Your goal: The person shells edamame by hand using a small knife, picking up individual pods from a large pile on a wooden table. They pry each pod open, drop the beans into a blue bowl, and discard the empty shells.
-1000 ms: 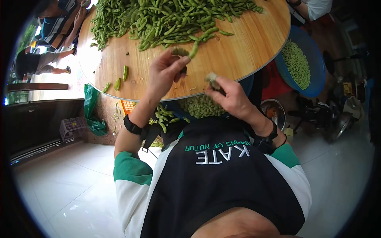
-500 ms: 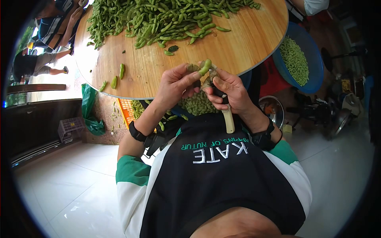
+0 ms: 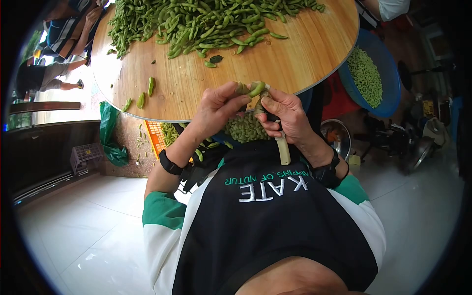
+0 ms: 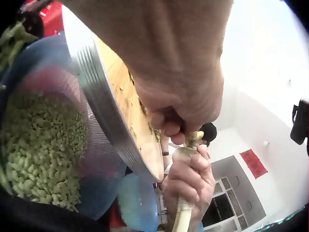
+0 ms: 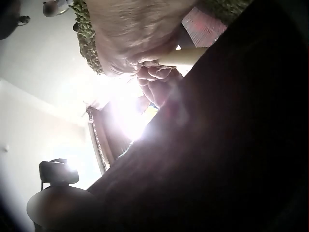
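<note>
My left hand (image 3: 217, 109) pinches a green soybean pod (image 3: 256, 89) between thumb and fingers, over the near edge of the round wooden table (image 3: 295, 54). Right up against the pod is my right hand (image 3: 290, 115), its fingers curled around a tool with a flat cream handle (image 3: 283, 151). The handle points down toward my shirt; the tool's working end is hidden. Pale covers wrap some fingertips. In the left wrist view the right hand (image 4: 188, 181) shows below the left, gripping the handle (image 4: 183, 215). A large heap of soybean pods (image 3: 196, 29) covers the far tabletop.
Shelled beans (image 3: 248, 129) fill a basin under the table edge, below my hands. More beans lie in a blue basin (image 3: 388, 93) at right. An orange basket (image 3: 156, 135) and green bag (image 3: 112, 140) are at left. Other people sit around the table.
My hands have come together from apart, the left moving right and nearer with the pod. The cream handle has come into sight. Over the last half second the pod has shifted slightly against the right hand.
</note>
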### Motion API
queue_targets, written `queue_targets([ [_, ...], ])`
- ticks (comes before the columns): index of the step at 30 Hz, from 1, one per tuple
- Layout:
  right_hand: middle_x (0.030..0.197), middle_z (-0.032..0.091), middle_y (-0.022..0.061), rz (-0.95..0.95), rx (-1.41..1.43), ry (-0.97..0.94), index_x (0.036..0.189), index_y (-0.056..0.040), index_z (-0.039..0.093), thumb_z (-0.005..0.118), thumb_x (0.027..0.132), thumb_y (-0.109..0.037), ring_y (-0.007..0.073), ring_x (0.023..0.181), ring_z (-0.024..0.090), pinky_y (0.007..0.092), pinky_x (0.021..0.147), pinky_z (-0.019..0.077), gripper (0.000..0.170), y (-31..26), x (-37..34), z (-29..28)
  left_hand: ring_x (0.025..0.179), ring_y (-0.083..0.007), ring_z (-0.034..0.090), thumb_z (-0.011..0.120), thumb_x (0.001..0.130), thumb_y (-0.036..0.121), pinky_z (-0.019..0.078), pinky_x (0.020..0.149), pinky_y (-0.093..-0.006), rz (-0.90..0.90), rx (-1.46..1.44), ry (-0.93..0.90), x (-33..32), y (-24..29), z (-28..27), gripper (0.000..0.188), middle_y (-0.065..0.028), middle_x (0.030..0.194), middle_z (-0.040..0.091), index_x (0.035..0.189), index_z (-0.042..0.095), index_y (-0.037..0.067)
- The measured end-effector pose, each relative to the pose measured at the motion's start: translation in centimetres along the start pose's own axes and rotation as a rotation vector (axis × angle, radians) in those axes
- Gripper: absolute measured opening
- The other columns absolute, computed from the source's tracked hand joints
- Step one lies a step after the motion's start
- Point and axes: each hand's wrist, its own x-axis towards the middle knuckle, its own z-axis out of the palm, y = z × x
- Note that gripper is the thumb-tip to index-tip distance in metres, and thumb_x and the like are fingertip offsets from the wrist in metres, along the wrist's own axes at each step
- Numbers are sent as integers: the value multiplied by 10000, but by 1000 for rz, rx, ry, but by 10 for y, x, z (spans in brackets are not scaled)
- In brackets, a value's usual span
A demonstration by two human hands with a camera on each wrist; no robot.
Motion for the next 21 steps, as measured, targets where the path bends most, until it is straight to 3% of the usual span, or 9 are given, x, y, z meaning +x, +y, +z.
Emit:
queue_targets([
  [1,733,566,50,-9,29,-32,1235,-60,515,495,979,-169,43,471,398,154,371,325,279,0,0,-1,629,-32,546,605,913,90,409,504,-168,0,0,0,0,2,-1,175,30,783,598,1072,631,22],
  [3,730,567,52,-17,57,-65,1223,-56,528,497,977,-162,44,471,395,157,369,321,270,1,-1,-2,603,-56,551,599,912,87,401,480,-177,-269,-424,-35,2,6,-4,185,-5,829,622,1084,628,25],
  [9,755,546,48,2,271,-210,1205,-44,532,489,979,-181,45,472,373,168,363,322,267,6,7,-12,566,-84,534,557,924,73,381,450,-194,-254,-1038,-314,11,-10,-4,221,-68,927,630,1133,600,15],
  [13,776,534,44,54,324,-127,1156,-61,542,479,982,-195,42,479,355,153,364,314,229,2,9,-10,573,-95,535,597,909,86,408,471,-239,-347,-1044,-213,11,-3,0,203,-52,929,639,1091,584,-3],
  [15,786,535,35,117,325,-46,1138,-84,550,485,978,-203,39,497,359,137,368,309,210,4,9,-11,570,-163,549,661,849,75,440,500,-311,199,86,-26,14,-13,-1,229,-62,857,628,1038,566,-13],
  [16,786,535,35,118,326,-44,1138,-84,550,485,978,-203,39,497,359,137,368,309,210,4,8,-10,570,-163,549,661,849,75,440,500,-311,198,84,-27,14,-9,1,229,-62,857,628,1038,566,-13],
  [18,788,539,34,141,338,-59,1142,-93,550,488,976,-207,39,503,364,140,368,316,211,4,8,-7,603,-246,567,705,775,54,461,536,-355,555,745,110,10,5,4,257,-87,770,581,981,564,-5],
  [19,788,539,34,141,338,-61,1142,-93,550,488,976,-207,39,503,364,140,368,316,211,5,8,-6,667,-298,578,710,739,46,468,544,-368,569,795,127,8,2,4,257,-114,730,526,955,573,24],
  [21,784,541,34,143,343,-57,1141,-97,552,494,973,-202,39,504,368,145,368,322,207,6,9,-5,635,-276,576,710,748,48,465,539,-358,569,832,146,4,8,4,242,-118,720,534,948,579,11],
])
